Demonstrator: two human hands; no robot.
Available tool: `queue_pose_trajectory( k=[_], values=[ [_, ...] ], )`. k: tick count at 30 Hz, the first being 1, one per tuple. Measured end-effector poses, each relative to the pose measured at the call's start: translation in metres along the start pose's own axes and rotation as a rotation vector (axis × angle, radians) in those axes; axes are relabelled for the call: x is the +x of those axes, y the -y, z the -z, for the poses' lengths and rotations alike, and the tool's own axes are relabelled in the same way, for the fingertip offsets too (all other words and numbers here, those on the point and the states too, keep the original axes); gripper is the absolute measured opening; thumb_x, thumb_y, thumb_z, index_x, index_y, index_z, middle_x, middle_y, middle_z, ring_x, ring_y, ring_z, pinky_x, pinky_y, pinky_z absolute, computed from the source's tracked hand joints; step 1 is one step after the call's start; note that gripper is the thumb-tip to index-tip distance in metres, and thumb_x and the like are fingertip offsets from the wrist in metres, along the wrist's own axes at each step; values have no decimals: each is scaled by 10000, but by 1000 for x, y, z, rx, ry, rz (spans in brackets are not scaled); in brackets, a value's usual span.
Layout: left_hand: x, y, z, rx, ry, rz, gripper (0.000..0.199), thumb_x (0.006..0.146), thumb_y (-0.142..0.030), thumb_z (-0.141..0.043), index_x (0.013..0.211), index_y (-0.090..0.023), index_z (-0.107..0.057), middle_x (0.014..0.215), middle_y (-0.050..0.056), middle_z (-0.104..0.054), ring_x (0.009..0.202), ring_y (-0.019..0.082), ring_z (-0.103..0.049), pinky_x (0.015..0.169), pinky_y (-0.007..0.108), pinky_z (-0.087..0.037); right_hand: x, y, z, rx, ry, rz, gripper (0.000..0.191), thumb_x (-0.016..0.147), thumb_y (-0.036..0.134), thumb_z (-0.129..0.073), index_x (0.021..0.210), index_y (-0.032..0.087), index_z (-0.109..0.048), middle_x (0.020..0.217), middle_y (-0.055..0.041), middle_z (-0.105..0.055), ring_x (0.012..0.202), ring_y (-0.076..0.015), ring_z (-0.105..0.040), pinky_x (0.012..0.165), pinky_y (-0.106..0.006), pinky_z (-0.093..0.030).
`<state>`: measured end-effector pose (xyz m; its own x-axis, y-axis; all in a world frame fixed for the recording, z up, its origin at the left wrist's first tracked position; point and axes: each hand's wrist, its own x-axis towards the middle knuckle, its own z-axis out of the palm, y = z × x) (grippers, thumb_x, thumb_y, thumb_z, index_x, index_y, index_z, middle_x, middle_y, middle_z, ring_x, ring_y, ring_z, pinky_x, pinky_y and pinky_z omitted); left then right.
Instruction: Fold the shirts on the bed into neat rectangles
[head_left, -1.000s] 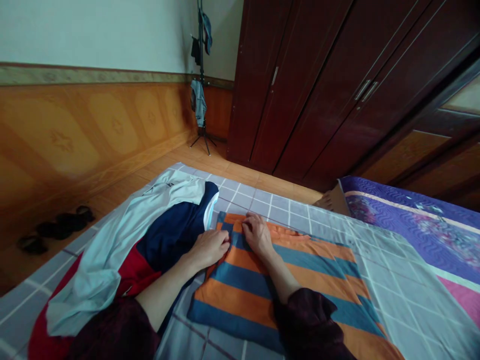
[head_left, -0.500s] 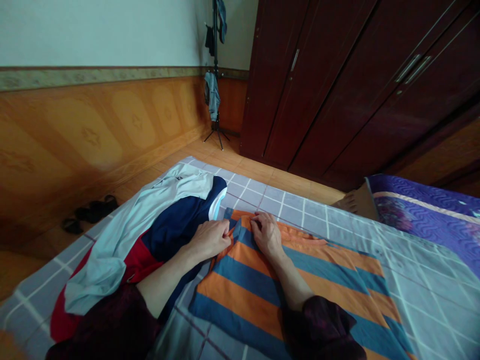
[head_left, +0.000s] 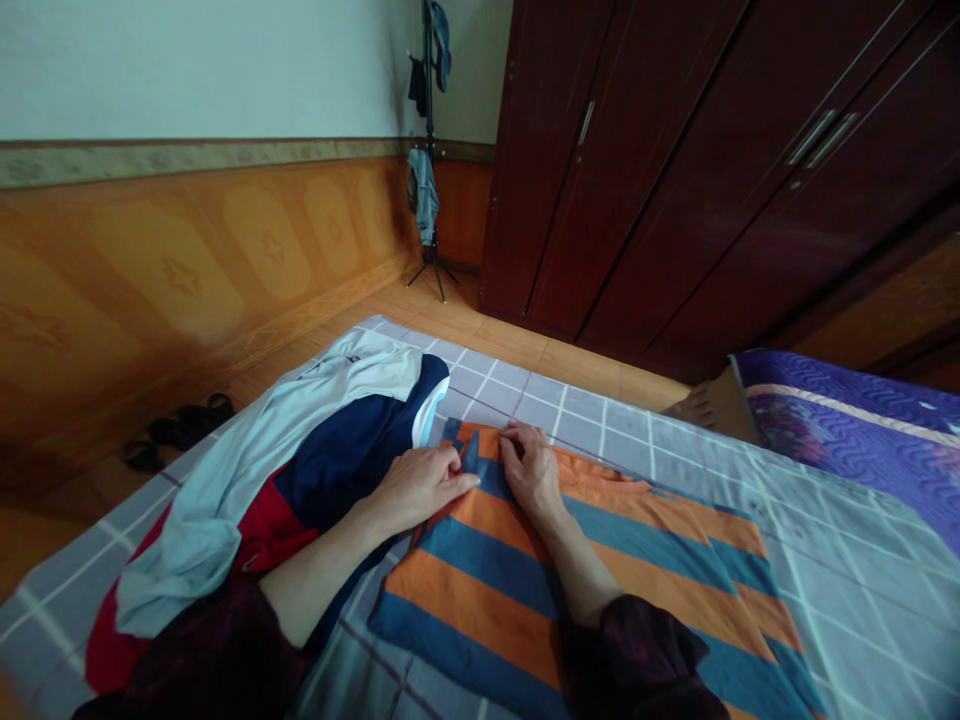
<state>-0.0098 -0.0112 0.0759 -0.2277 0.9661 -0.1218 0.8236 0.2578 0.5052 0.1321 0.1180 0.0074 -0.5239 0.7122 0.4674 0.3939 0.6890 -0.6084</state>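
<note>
An orange and blue striped shirt [head_left: 660, 560] lies spread on a bed with a grey checked sheet [head_left: 600, 425]. My left hand [head_left: 420, 485] is at the shirt's upper left part, fingers closed in a pinch around a raised bit of the cloth. Close beside it, my right hand [head_left: 531, 465] rests on the shirt near its top edge, its fingers curled together on the fabric. The shirt's lower right side runs under my right sleeve and toward the frame's bottom edge.
Left of the shirt lie clothes: a pale grey garment [head_left: 300, 420] over a navy and red one [head_left: 352, 450]. Dark shoes [head_left: 180, 425] are on the floor at left. A coat stand [head_left: 430, 130], a dark red wardrobe [head_left: 637, 150] and a purple mattress [head_left: 847, 420] stand beyond.
My left hand has shifted slightly, its thumb now extended farther right over the shirt. The cloth fold beside it has changed shape. My right hand has barely moved.
</note>
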Motion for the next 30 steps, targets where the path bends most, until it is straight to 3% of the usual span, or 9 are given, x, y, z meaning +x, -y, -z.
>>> queue_pose_trajectory(
  k=[4, 8, 11, 14, 18, 25, 30],
  values=[
    [3, -2, -13, -171, -29, -10, 135, 824, -277, -511, 725, -192, -542, 664, -23, -602, 635, 136, -571, 582, 225, -357, 0, 2, 2, 57, -51, 6, 166, 862, 242, -463, 862, 201, -624, 1001, -99, -657, 952, -229, -573, 878, -402, -465],
    [5, -1, -18, -330, -51, -28, 167, 865, -325, -472, 785, -188, -524, 689, -27, -597, 618, 120, -560, 578, 216, -380, 0, 4, 3, 106, -107, 1, 168, 871, 270, -466, 857, 195, -616, 991, -101, -661, 948, -225, -581, 864, -392, -475],
    [4, -3, -24, -213, -143, -26, 204, 799, -377, -602, 879, -198, -546, 774, -14, -615, 699, 147, -581, 630, 236, -390, 0, 4, 3, 132, -128, 3, 161, 869, 271, -475, 853, 197, -617, 967, -95, -668, 926, -218, -596, 851, -386, -481],
    [4, -8, -32, -98, -174, -23, 82, 790, -266, -588, 806, -198, -544, 747, -13, -585, 695, 150, -563, 631, 245, -368, 1, 4, 2, 152, -153, 7, 143, 863, 267, -491, 844, 199, -615, 947, -86, -673, 901, -211, -609, 830, -383, -487],
    [1, -17, -36, -220, -242, -78, 67, 790, -173, -504, 733, -192, -475, 706, -30, -499, 656, 125, -496, 629, 240, -346, 0, 4, 3, 173, -217, 14, 128, 864, 265, -507, 835, 194, -610, 911, -77, -672, 874, -208, -607, 801, -384, -485],
    [-5, -22, -29, -796, -79, -121, 118, 814, -294, -481, 777, -192, -433, 681, -56, -413, 623, 106, -422, 589, 225, -341, -3, 13, 12, 198, -302, 53, 115, 883, 249, -497, 875, 199, -599, 895, -56, -653, 869, -184, -597, 793, -359, -481],
    [1, -15, -30, -1023, 101, 26, 222, 719, -281, -581, 864, -189, -440, 745, -42, -506, 703, 122, -508, 648, 228, -394, -4, 14, 13, 186, -325, 51, 134, 884, 271, -497, 860, 198, -607, 808, -36, -632, 789, -174, -590, 745, -341, -480]
  ],
)
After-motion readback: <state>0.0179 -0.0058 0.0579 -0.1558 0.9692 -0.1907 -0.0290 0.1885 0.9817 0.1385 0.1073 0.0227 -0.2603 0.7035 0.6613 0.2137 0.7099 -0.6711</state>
